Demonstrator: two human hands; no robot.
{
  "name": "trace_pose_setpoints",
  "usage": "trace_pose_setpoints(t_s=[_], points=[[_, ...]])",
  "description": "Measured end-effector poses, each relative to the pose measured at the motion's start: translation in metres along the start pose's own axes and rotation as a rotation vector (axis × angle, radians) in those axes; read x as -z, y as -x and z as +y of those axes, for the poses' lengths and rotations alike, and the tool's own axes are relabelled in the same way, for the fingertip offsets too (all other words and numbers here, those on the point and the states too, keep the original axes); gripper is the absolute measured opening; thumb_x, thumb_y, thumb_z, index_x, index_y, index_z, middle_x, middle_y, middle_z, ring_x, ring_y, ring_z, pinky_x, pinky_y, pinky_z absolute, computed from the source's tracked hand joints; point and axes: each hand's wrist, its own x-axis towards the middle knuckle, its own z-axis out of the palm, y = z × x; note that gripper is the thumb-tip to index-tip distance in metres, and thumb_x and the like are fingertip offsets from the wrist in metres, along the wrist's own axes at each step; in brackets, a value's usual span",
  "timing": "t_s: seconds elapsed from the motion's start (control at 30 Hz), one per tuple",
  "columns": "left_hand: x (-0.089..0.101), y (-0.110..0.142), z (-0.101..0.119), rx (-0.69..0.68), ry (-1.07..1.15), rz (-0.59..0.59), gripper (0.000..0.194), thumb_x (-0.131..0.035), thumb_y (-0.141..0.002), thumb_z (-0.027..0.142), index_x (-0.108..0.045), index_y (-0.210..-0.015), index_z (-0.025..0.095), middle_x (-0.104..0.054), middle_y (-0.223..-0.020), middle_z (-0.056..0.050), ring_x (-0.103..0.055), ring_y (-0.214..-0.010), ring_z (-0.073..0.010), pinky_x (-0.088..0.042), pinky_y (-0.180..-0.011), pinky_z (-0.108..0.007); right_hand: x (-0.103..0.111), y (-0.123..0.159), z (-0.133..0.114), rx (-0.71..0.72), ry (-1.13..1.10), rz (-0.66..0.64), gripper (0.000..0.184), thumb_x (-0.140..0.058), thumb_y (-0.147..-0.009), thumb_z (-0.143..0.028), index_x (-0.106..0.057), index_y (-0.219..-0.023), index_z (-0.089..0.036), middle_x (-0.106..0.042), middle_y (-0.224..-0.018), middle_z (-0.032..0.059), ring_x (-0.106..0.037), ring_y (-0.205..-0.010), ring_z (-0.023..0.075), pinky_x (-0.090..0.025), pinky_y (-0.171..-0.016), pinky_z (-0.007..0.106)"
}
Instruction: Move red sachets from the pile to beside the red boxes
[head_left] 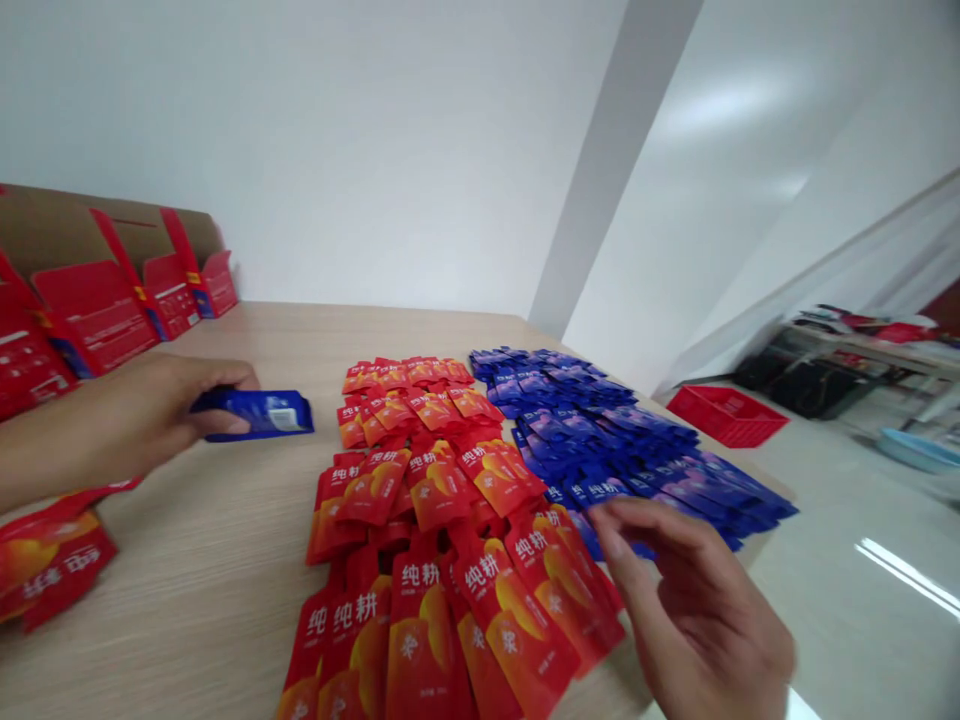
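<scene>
My left hand (191,405) is closed on a blue pouch (274,414) with a white label; whether several are stacked there I cannot tell. It is raised over the left side of the table. My right hand (697,610) is at the near edge of the blue pouches (585,425), its thumb and forefinger curved with a gap between them. The fingertips overlap the nearest blue pouches; contact is unclear. Left of it, orange-red pouches (424,480) with a yellow fruit print lie in overlapping rows. Another orange-red pouch (56,560) lies below my left forearm.
Open red cartons (101,310) with raised brown flaps stand in a row at the far left. A white wall (337,150) rises behind the wooden table (292,335). On the floor to the right are a red basket (727,415) and a light blue basin (919,450).
</scene>
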Motion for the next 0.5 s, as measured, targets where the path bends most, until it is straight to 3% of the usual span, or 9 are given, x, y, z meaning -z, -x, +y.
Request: trace_pose_setpoints(t_s=[0.03, 0.1, 0.17, 0.23, 0.33, 0.5], points=[[-0.002, -0.015, 0.030, -0.093, -0.025, -0.033, 0.023, -0.053, -0.096, 0.022, -0.068, -0.079, 0.029, -0.065, -0.059, 0.008, -0.060, -0.045, -0.0126, -0.043, -0.041, -0.022, -0.004, -0.014, -0.012, -0.005, -0.031, -0.125, 0.014, -0.068, -0.107, -0.031, -0.070, -0.120, -0.025, -0.074, -0.112, 0.0043, -0.073, -0.095, 0.0197, -0.059, -0.079, 0.028], [-0.014, -0.037, 0.091, -0.270, -0.115, 0.058, 0.038, -0.040, -0.100, 0.006, -0.069, -0.085, 0.026, -0.071, -0.070, 0.003, -0.066, -0.058, -0.0132, -0.050, -0.055, -0.022, -0.013, -0.039, -0.033, -0.029, -0.095, -0.379, 0.013, -0.067, -0.106, -0.036, -0.068, -0.112, -0.025, -0.073, -0.118, 0.0042, -0.071, -0.103, 0.0206, -0.057, -0.086, 0.030], [-0.034, -0.048, 0.141, -0.417, -0.227, 0.119, 0.038, -0.042, -0.104, 0.010, -0.066, -0.077, 0.022, -0.071, -0.073, -0.003, -0.066, -0.064, -0.0177, -0.055, -0.063, -0.030, -0.025, -0.059, -0.046, -0.053, -0.124, -0.585, 0.015, -0.074, -0.101, -0.035, -0.064, -0.099, -0.023, -0.073, -0.111, 0.0023, -0.069, -0.100, 0.0206, -0.054, -0.086, 0.031], [-0.054, -0.050, 0.170, -0.475, -0.212, 0.169, 0.033, -0.049, -0.104, 0.013, -0.066, -0.076, 0.019, -0.071, -0.076, -0.005, -0.068, -0.073, -0.0209, -0.058, -0.074, -0.036, -0.034, -0.071, -0.050, -0.086, -0.125, -0.716, 0.021, -0.081, -0.093, -0.029, -0.061, -0.089, -0.022, -0.071, -0.095, -0.0009, -0.065, -0.087, 0.0186, -0.049, -0.076, 0.030], [-0.070, -0.047, 0.181, -0.493, -0.131, 0.235, 0.025, -0.055, -0.102, 0.012, -0.067, -0.080, 0.016, -0.072, -0.082, -0.007, -0.070, -0.085, -0.0232, -0.060, -0.086, -0.041, -0.038, -0.078, -0.046, -0.135, -0.143, -0.798, 0.021, -0.083, -0.088, -0.021, -0.062, -0.085, -0.022, -0.066, -0.081, -0.0047, -0.058, -0.073, 0.0154, -0.041, -0.065, 0.028], [-0.074, -0.047, 0.177, -0.471, -0.052, 0.284, 0.023, -0.055, -0.103, 0.012, -0.067, -0.084, 0.016, -0.075, -0.091, -0.008, -0.070, -0.091, -0.0231, -0.061, -0.089, -0.043, -0.031, -0.074, -0.046, -0.123, -0.145, -0.793, 0.028, -0.091, -0.080, -0.024, -0.065, -0.087, -0.021, -0.065, -0.084, -0.0050, -0.056, -0.076, 0.0154, -0.041, -0.069, 0.029]])
